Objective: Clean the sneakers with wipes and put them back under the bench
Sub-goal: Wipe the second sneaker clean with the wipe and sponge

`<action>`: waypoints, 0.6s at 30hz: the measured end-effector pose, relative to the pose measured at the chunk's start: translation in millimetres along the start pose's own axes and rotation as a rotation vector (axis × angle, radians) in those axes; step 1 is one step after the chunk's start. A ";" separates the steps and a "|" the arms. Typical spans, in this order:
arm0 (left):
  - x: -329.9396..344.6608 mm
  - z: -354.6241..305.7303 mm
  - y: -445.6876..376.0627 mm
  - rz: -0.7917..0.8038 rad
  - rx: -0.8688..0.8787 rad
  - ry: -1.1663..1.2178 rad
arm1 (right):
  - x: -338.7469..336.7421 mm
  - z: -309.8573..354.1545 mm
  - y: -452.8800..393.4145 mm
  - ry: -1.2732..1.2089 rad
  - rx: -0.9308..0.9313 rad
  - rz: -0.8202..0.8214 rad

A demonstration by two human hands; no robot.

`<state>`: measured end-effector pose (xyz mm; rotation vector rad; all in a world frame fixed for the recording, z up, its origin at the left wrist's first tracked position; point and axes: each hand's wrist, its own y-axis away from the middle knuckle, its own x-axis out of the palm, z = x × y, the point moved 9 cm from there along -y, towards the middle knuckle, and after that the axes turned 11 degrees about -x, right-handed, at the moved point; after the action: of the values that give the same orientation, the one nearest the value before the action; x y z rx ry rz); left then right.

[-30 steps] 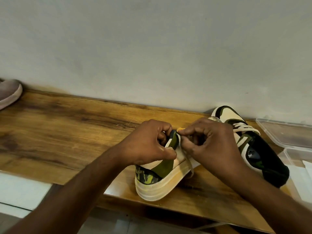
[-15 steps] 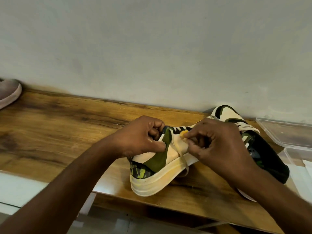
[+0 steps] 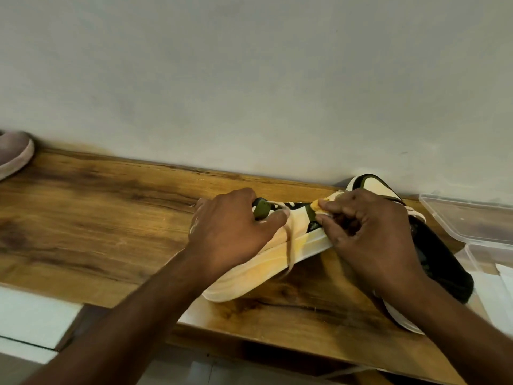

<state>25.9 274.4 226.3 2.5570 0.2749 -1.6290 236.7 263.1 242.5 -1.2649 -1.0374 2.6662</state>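
Note:
A cream and olive sneaker (image 3: 266, 262) with a thick yellowed sole lies tilted on the wooden bench (image 3: 111, 218). My left hand (image 3: 233, 232) grips it at the heel collar, thumb over the top edge. My right hand (image 3: 366, 234) pinches a small yellow-stained wipe (image 3: 319, 204) against the sneaker's side, close to the laces. The second sneaker (image 3: 433, 245), black, olive and cream, lies behind my right hand against the wall, partly hidden by it.
An open clear plastic box (image 3: 472, 218) with white wipes (image 3: 497, 290) inside sits at the bench's right end. A pinkish-grey shoe (image 3: 14, 154) pokes in at the far left. The wall (image 3: 249, 79) runs along the bench's back edge; the floor lies below its front edge.
The sneaker has turned and tipped, its sole now facing me more. My left hand shifted left along the collar, and my right hand with the wipe moved right, toward the toe.

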 end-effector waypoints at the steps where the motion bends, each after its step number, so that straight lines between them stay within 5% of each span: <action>1: 0.7 1.0 -1.2 -0.008 -0.015 -0.012 | 2.1 5.1 0.3 0.006 -0.026 0.003; 7: 3.8 9.0 -8.8 0.021 -0.046 0.017 | 16.1 25.5 5.3 -0.024 -0.129 0.093; 14: 9.9 11.0 -10.4 0.108 -0.026 0.055 | -18.0 -22.1 -3.5 -0.057 0.095 -0.058; 18: 11.5 8.6 -9.4 0.093 -0.003 0.060 | 11.4 12.1 3.2 -0.125 0.002 0.022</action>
<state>21.1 283.2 212.5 2.5779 0.1603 -1.5212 221.5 257.0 238.4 -1.1283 -1.0395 2.7944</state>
